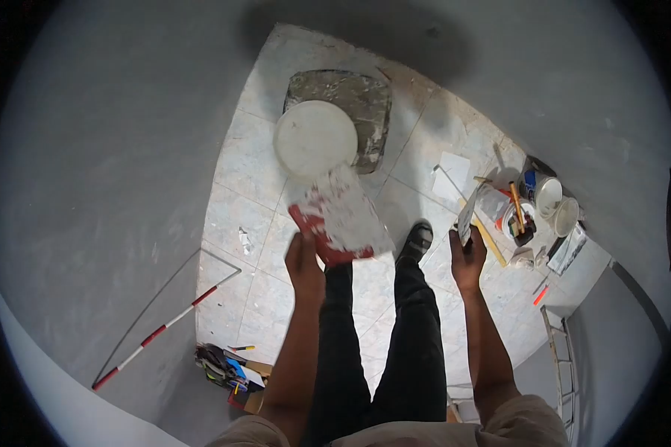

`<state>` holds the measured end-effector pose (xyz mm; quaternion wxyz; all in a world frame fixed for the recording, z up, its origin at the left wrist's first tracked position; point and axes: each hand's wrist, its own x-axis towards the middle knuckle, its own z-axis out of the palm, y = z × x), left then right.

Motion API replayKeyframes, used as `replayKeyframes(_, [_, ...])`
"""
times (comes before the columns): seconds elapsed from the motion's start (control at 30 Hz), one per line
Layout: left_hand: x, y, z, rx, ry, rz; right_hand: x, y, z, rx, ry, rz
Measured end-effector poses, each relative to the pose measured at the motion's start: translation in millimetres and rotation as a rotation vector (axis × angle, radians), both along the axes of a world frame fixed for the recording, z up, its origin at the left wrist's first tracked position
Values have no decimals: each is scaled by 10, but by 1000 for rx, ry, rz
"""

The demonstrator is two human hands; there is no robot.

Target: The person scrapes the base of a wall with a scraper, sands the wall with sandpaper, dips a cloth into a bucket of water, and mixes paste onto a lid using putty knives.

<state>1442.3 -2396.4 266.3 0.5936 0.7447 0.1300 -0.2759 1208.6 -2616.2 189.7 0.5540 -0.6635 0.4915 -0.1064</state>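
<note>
My left hand (pixel 304 262) grips the edge of a red plaster hawk (pixel 339 216), which is broadly coated with white putty. It is held out in front of my legs, above the floor. In my right hand (pixel 468 257) is a putty knife (pixel 466 216), its blade pointing up and away and seen nearly edge-on, with whitish smears. Both hands are closed around their tools, which are apart from each other. Beyond the hawk is a round white lid or bucket top (pixel 315 139), overlapping a dark, putty-stained square board (pixel 343 86).
Grey walls surround the tiled floor (pixel 250 201). To the right are several buckets (pixel 566 216), tools and a yellow-handled stick (pixel 490 242). A ladder (pixel 563 357) stands lower right. At left are a red-and-white pole (pixel 154 335) and a pile of bags and boxes (pixel 231 372).
</note>
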Motion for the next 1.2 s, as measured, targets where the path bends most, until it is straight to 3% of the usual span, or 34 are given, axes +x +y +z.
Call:
replayKeyframes(0.07, [550,225,-226,24,-42,-81,433,187,108,-68,101,-30])
replayKeyframes(0.17, [1279,499,-498,24,-112,-136,705,621,-35,51,102,-162])
replayKeyframes(0.3, [1942,817,-779,-122,63,-193,1242,1087,70,241,-60,-390])
replayKeyframes(0.4, [2178,789,-1041,-411,253,-25,1337,1270,-152,61,68,-293])
replayKeyframes(0.47, [2239,517,-1021,-426,337,47,1659,1196,-189,-188,200,-156])
replayKeyframes(0.5, [2243,406,-1022,-438,411,131,1935,1105,-95,-116,217,-228])
replayKeyframes(0.53, [2297,527,-1252,-443,425,120,2134,998,-162,-140,72,-224])
replayKeyframes(0.57, [2377,779,-1636,-925,538,-84,2335,897,-118,-31,23,-250])
replayKeyframes(0.63, [2344,785,-1687,-1137,583,-221,2486,791,-302,-30,82,-193])
replayKeyframes(0.7, [2157,305,-1162,-670,498,5,2546,823,-434,60,112,-262])
replayKeyframes(0.77, [2094,349,-1257,-657,530,35,2617,818,-305,186,84,-317])
replayKeyframes(1.03, [1794,400,-878,-511,491,28,2452,898,-238,190,-118,-453])
replayKeyframes(1.1, [1663,348,-755,-602,449,-36,2268,858,-198,225,-165,-467])
replayKeyframes(1.17, [1501,170,-658,-509,381,-54,1998,767,-168,558,-228,-562])
replayKeyframes(1.2, [1455,234,-710,-586,420,-117,1842,682,-121,559,-236,-578])
